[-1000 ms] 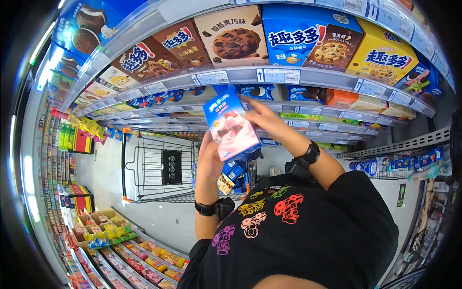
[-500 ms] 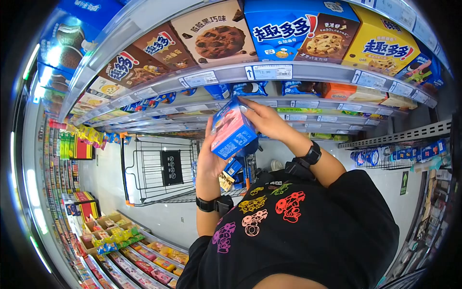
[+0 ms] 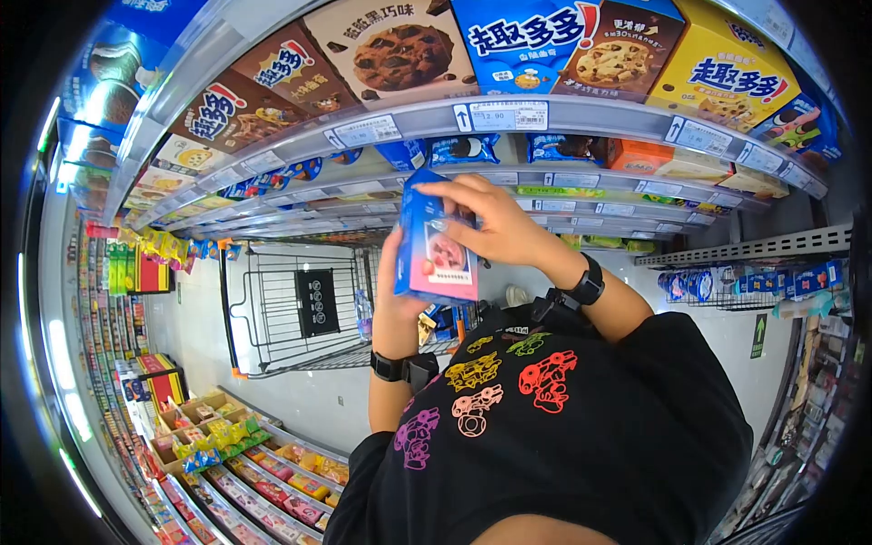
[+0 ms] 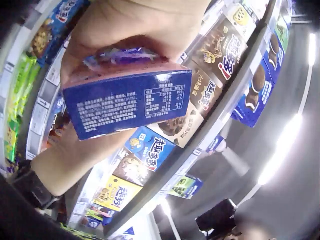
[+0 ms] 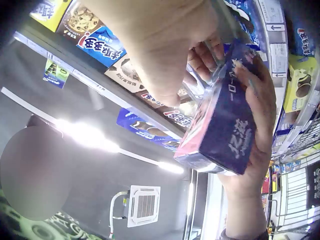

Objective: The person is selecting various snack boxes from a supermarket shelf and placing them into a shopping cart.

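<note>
A blue-and-pink box (image 3: pixel 440 259) is held between both hands at chest height in the head view. The left hand (image 3: pixel 393 313) grips its lower left side, thumb along the edge. Bent fingers of the right hand (image 3: pixel 490 218) lie over its upper part. The left wrist view has a dark blue printed end of the box (image 4: pixel 130 102) facing the camera, beneath the left hand (image 4: pixel 135 25). Seen from the right wrist, the left hand (image 5: pixel 260 120) wraps the box (image 5: pixel 222 117), while the right hand (image 5: pixel 165 45) has curled fingers at its upper end; their exact contact is partly hidden.
Shelves of cookie boxes (image 3: pixel 400 54) run across the front, with a price-tag rail (image 3: pixel 504 115) just beyond the hands. A wire shopping cart (image 3: pixel 272 318) stands below left, and a low snack display (image 3: pixel 263 490) lies at the lower left.
The box has turned from its pink front, past a blue end, to a face with a small picture. The right hand has shifted from its upper edge to over its upper part.
</note>
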Tool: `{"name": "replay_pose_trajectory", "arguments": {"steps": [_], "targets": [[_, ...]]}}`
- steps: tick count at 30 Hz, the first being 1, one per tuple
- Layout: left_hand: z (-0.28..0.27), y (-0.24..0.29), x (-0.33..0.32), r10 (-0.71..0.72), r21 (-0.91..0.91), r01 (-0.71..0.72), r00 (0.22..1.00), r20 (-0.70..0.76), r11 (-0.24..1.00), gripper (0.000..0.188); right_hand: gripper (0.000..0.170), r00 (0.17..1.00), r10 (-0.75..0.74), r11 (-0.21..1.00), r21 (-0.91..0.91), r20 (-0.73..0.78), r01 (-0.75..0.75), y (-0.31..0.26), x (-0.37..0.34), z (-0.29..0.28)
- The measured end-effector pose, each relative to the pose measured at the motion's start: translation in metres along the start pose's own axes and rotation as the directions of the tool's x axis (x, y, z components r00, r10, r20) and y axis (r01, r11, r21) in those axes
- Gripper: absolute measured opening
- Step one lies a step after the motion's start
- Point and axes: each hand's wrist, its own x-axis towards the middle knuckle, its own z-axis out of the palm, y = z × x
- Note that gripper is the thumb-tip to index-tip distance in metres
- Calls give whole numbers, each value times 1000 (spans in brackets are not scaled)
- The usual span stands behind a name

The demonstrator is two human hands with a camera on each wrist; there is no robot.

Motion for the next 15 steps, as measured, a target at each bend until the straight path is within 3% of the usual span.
{"name": "replay_pose_trajectory", "arguments": {"steps": [2,3,4,6,7,8,10,15], "targets": [[17,2,-3,-41,-64,42,999,17,997,56,49,996,-59,998,-4,-63,59,0,-1,1],[10,2,-2,-33,-207,67,986,162,976,58,54,998,-63,998,-24,-33,62,0,-2,0],[4,2,2,12,-204,13,992,123,979,57,55,996,-93,995,-29,11,93,2,-2,-1],[-1,2,7,18,-411,5,999,51,912,56,59,983,-155,987,-34,93,159,6,-3,-1],[10,0,6,47,-314,-43,999,2,948,52,64,974,-183,980,-58,135,192,3,-2,0],[5,-2,4,57,-387,-88,994,-89,918,45,65,973,-184,979,-61,136,194,1,-3,2],[2,-1,-1,81,-571,-32,995,60,821,39,67,973,-185,978,-71,135,196,-2,-5,6],[-2,-7,-5,162,-539,-80,981,107,839,50,66,974,-193,973,-107,116,206,-3,-2,12]]}}
